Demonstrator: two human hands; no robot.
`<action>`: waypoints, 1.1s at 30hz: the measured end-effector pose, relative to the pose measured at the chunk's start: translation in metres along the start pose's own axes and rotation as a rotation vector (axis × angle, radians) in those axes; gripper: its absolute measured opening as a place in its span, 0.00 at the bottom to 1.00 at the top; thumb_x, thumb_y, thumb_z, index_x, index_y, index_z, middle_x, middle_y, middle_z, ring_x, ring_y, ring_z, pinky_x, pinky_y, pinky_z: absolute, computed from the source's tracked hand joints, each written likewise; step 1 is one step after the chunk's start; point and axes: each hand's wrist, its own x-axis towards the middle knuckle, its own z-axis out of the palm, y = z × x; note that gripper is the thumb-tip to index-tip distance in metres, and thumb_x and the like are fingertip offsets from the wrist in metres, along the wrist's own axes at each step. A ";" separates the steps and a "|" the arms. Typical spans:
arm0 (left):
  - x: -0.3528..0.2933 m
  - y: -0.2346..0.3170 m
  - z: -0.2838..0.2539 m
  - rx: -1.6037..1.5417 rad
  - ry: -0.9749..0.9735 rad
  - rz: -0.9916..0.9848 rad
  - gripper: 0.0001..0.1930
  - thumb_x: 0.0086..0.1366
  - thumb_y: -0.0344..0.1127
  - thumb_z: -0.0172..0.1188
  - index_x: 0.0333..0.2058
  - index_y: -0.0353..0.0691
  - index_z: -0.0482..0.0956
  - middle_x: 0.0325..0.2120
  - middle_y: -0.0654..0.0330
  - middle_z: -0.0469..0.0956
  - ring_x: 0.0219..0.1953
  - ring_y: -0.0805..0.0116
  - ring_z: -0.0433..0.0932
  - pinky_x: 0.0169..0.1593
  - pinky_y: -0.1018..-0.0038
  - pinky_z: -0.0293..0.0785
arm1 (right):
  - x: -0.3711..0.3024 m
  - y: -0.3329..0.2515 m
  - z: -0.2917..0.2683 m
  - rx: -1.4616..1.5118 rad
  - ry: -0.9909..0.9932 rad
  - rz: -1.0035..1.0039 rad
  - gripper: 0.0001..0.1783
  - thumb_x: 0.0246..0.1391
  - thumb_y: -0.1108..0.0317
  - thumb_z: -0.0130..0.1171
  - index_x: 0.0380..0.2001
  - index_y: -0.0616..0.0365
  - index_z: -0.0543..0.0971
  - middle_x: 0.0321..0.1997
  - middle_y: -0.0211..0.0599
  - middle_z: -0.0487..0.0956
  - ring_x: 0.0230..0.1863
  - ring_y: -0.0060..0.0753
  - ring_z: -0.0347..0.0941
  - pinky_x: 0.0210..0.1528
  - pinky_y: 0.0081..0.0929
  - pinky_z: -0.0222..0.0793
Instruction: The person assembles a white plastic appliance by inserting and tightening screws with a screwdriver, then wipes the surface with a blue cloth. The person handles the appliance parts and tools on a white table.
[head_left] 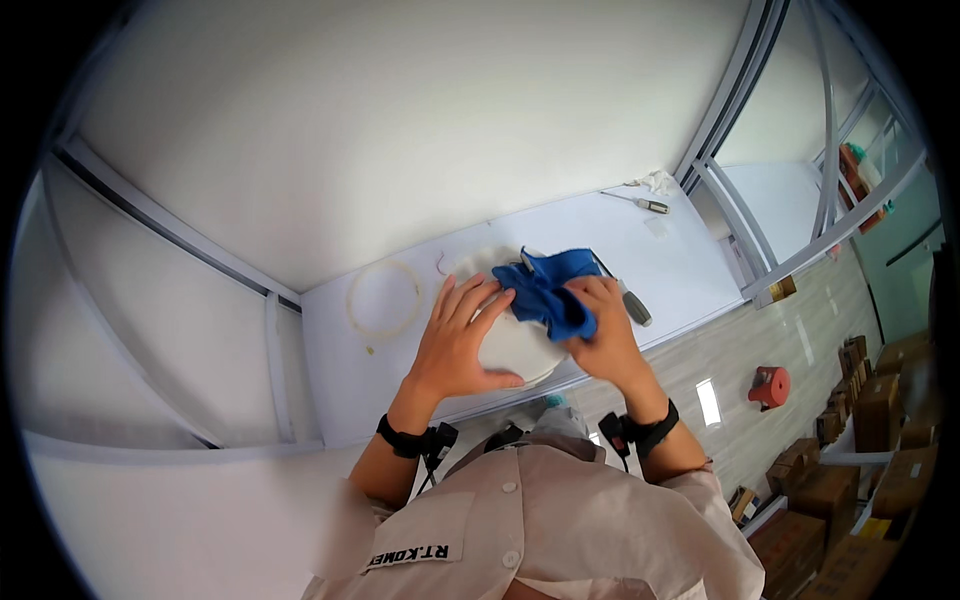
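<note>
A white round object (522,352) lies near the front edge of the white table, partly covered by my hands and a cloth; its exact kind cannot be made out. My left hand (458,340) rests on its left side, fingers spread and thumb along the near rim. Bunched in my right hand (604,335) is a blue cloth (550,290), which lies over the far right part of the round object. Close to the right of that hand, a tool with a grey handle (637,308) lies partly under the cloth.
A pale yellowish ring (350,300) lies on the table's left part. A screwdriver (652,206) and crumpled white material (657,182) sit at the far right. Metal frame posts (735,215) border the table. A red stool (770,388) and cardboard boxes (826,492) stand on the floor.
</note>
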 end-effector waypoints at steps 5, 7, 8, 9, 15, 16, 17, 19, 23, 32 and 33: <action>-0.010 -0.009 -0.013 0.024 -0.009 -0.019 0.59 0.36 0.66 0.83 0.67 0.42 0.74 0.71 0.53 0.66 0.75 0.42 0.58 0.78 0.39 0.47 | -0.015 0.005 0.005 0.055 0.015 0.037 0.27 0.38 0.78 0.66 0.48 0.63 0.84 0.52 0.44 0.80 0.55 0.56 0.71 0.60 0.43 0.70; -0.015 -0.015 -0.009 0.006 0.015 -0.044 0.59 0.36 0.66 0.83 0.66 0.42 0.75 0.72 0.51 0.65 0.75 0.41 0.57 0.78 0.39 0.47 | -0.021 0.018 0.009 0.141 0.073 0.064 0.25 0.43 0.77 0.66 0.50 0.64 0.82 0.53 0.46 0.80 0.56 0.57 0.71 0.61 0.43 0.70; -0.016 -0.015 -0.008 -0.004 0.029 -0.046 0.58 0.37 0.66 0.82 0.66 0.42 0.76 0.72 0.50 0.64 0.75 0.40 0.56 0.77 0.39 0.48 | -0.023 0.024 0.013 0.186 0.102 0.073 0.24 0.46 0.77 0.66 0.51 0.64 0.82 0.53 0.47 0.80 0.56 0.57 0.72 0.61 0.43 0.70; -0.015 -0.015 -0.007 -0.016 0.041 -0.044 0.57 0.38 0.65 0.82 0.66 0.41 0.76 0.72 0.49 0.62 0.75 0.38 0.56 0.77 0.39 0.48 | -0.029 0.031 0.018 0.226 0.165 0.096 0.23 0.49 0.77 0.66 0.52 0.65 0.81 0.53 0.48 0.80 0.56 0.57 0.73 0.61 0.42 0.70; -0.025 -0.019 0.008 -0.050 0.136 -0.094 0.46 0.49 0.56 0.78 0.65 0.40 0.78 0.72 0.43 0.58 0.70 0.35 0.57 0.72 0.43 0.56 | -0.053 0.050 0.039 0.383 0.309 0.256 0.22 0.58 0.76 0.63 0.56 0.66 0.77 0.53 0.49 0.82 0.53 0.46 0.80 0.59 0.37 0.72; -0.025 -0.018 0.009 -0.048 0.145 -0.101 0.44 0.51 0.54 0.78 0.64 0.40 0.78 0.71 0.43 0.58 0.69 0.36 0.58 0.71 0.44 0.58 | -0.057 0.057 0.043 0.427 0.299 0.301 0.21 0.59 0.76 0.62 0.56 0.66 0.77 0.53 0.48 0.83 0.52 0.44 0.80 0.59 0.36 0.72; -0.026 -0.018 0.009 -0.051 0.159 -0.100 0.43 0.52 0.54 0.78 0.64 0.41 0.78 0.70 0.43 0.58 0.68 0.36 0.58 0.70 0.43 0.59 | -0.062 0.065 0.046 0.469 0.287 0.347 0.20 0.60 0.76 0.62 0.56 0.66 0.78 0.52 0.47 0.84 0.52 0.42 0.81 0.58 0.34 0.73; -0.023 -0.018 0.011 -0.064 0.191 -0.088 0.41 0.53 0.53 0.78 0.64 0.43 0.78 0.69 0.44 0.60 0.66 0.36 0.60 0.68 0.43 0.61 | -0.069 0.083 0.051 0.491 0.241 0.403 0.21 0.60 0.77 0.61 0.56 0.65 0.78 0.51 0.46 0.85 0.53 0.40 0.81 0.59 0.35 0.73; -0.020 -0.015 0.011 -0.068 0.197 -0.078 0.38 0.53 0.49 0.77 0.63 0.43 0.79 0.68 0.44 0.61 0.65 0.37 0.61 0.67 0.44 0.63 | -0.079 0.112 0.066 0.485 0.146 0.552 0.21 0.59 0.77 0.61 0.57 0.65 0.80 0.52 0.48 0.86 0.54 0.41 0.82 0.60 0.37 0.74; -0.026 -0.017 0.012 -0.067 0.208 -0.137 0.44 0.51 0.47 0.79 0.66 0.38 0.74 0.71 0.42 0.57 0.69 0.40 0.60 0.70 0.46 0.62 | -0.023 0.095 0.023 0.366 0.179 0.294 0.26 0.51 0.74 0.67 0.56 0.61 0.82 0.62 0.48 0.82 0.60 0.48 0.79 0.65 0.41 0.73; -0.029 -0.015 0.018 -0.094 0.272 -0.191 0.47 0.51 0.47 0.79 0.68 0.38 0.71 0.71 0.42 0.56 0.70 0.40 0.59 0.71 0.46 0.61 | -0.006 0.076 0.010 0.231 0.150 0.134 0.28 0.48 0.75 0.68 0.57 0.59 0.83 0.65 0.48 0.80 0.63 0.50 0.77 0.66 0.41 0.71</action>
